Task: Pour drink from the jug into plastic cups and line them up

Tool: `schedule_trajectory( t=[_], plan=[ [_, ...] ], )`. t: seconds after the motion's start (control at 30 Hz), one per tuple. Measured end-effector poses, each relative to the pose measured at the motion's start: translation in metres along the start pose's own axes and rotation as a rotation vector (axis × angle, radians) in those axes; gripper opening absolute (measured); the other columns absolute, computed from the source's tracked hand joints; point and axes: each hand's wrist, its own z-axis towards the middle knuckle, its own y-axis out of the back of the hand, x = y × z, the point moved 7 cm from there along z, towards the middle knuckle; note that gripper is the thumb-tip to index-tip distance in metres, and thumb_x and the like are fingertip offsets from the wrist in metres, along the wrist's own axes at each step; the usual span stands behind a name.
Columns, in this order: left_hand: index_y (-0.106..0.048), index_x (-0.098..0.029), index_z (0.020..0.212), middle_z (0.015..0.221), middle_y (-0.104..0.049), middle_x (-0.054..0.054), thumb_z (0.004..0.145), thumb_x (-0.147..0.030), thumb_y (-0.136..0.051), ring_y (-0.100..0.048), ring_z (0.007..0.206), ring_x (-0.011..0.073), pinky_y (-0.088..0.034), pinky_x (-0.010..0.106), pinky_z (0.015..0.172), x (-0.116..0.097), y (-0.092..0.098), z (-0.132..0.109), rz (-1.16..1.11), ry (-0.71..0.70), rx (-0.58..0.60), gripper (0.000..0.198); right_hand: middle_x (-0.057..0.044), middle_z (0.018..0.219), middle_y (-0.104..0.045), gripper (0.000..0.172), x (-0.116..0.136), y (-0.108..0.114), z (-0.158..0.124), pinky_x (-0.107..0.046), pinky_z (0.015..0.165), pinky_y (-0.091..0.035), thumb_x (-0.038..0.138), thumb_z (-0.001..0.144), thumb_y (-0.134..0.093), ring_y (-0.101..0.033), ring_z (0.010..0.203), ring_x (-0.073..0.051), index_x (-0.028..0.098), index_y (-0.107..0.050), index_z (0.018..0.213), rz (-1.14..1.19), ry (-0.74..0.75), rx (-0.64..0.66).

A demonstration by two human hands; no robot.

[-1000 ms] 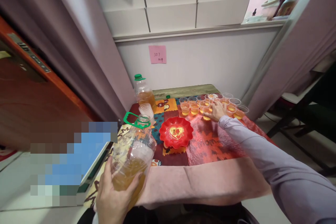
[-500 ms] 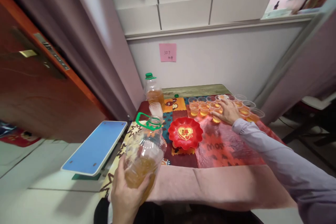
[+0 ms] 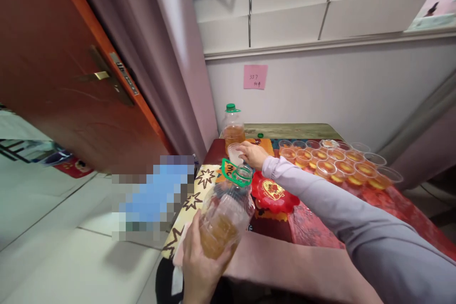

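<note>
1. While the left hand point(image 3: 201, 256) grasps its body, thumb and fingers wrapped around it, the open bottle point(image 3: 223, 228) is at the near-left edge of the table point(image 3: 299, 129), amber liquid in its lower part. The hand covers some of its base. Its long axis slants, mouth pointing up and away, slightly rightward.
2. Just beyond the mouth, the right hand point(image 3: 253, 154) has its fingers at a stack of clear cups point(image 3: 234, 153), partly covering it; I cannot tell whether they pinch.
3. Beside the bottle, a red dish point(image 3: 272, 192) is partly hidden under the sleeve point(image 3: 320, 185).
4. Behind the stack, a capped bottle point(image 3: 234, 133) holds amber liquid, its bottom blocked.
5. Far right, filled cups point(image 3: 326, 167) hold yellow liquid, overlapping too much to count.
</note>
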Motion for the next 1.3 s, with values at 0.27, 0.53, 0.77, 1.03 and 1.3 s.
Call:
schedule_trajectory(
  t=[0.27, 0.53, 0.77, 1.03, 1.3],
  plan=[
    [-0.043, -0.016, 0.159, 0.142, -0.068, 0.022, 0.082, -0.075, -0.072, -0.071, 0.125, 0.0375, -0.060, 0.051, 0.102, 0.001, 0.008, -0.003, -0.026, -0.087, -0.034, 0.101, -0.012, 0.121, -0.080, 0.024, 0.005, -0.016, 0.032, -0.030, 0.091, -0.053, 0.017, 0.101, -0.060, -0.075, 0.108, -0.025, 0.020, -0.083, 0.109, -0.043, -0.014, 0.077],
    [-0.043, -0.017, 0.160, 0.145, -0.067, 0.022, 0.081, -0.073, -0.073, -0.069, 0.129, 0.0381, -0.060, 0.053, 0.104, 0.002, 0.007, -0.002, -0.068, -0.050, -0.001, 0.101, -0.008, 0.102, -0.076, 0.010, 0.000, 0.009, 0.032, -0.027, 0.085, -0.051, 0.027, 0.098, -0.074, -0.071, 0.094, -0.019, 0.018, -0.078, 0.097, 0.042, -0.040, -0.138],
    [-0.044, -0.018, 0.158, 0.150, -0.063, 0.022, 0.077, -0.076, -0.075, -0.063, 0.138, 0.0408, -0.052, 0.057, 0.116, 0.009, 0.004, -0.002, -0.097, 0.039, 0.067, 0.105, -0.010, 0.112, -0.075, 0.021, -0.029, 0.067, -0.069, -0.033, 0.091, -0.055, 0.037, 0.106, -0.059, -0.070, 0.099, -0.022, 0.023, -0.074, 0.104, 0.173, 0.027, -0.581],
    [-0.045, -0.020, 0.155, 0.150, -0.063, 0.020, 0.067, -0.079, -0.081, -0.063, 0.136, 0.0395, -0.053, 0.054, 0.116, 0.010, 0.002, 0.007, -0.128, 0.120, 0.155, 0.112, -0.012, 0.116, -0.076, 0.020, -0.072, -0.038, -0.170, -0.034, 0.085, -0.057, 0.031, 0.106, -0.058, -0.074, 0.096, -0.023, 0.021, -0.073, 0.097, 0.135, -0.105, -0.234],
    [-0.048, -0.020, 0.151, 0.149, -0.062, 0.020, 0.065, -0.078, -0.081, -0.064, 0.135, 0.0392, -0.054, 0.055, 0.113, 0.003, 0.001, 0.014, -0.121, 0.230, 0.245, 0.109, -0.016, 0.133, -0.073, 0.025, -0.075, -0.051, -0.174, -0.040, 0.088, -0.062, 0.033, 0.104, -0.061, -0.076, 0.106, -0.028, 0.018, -0.074, 0.119, 0.147, -0.113, -0.229]
  ],
)
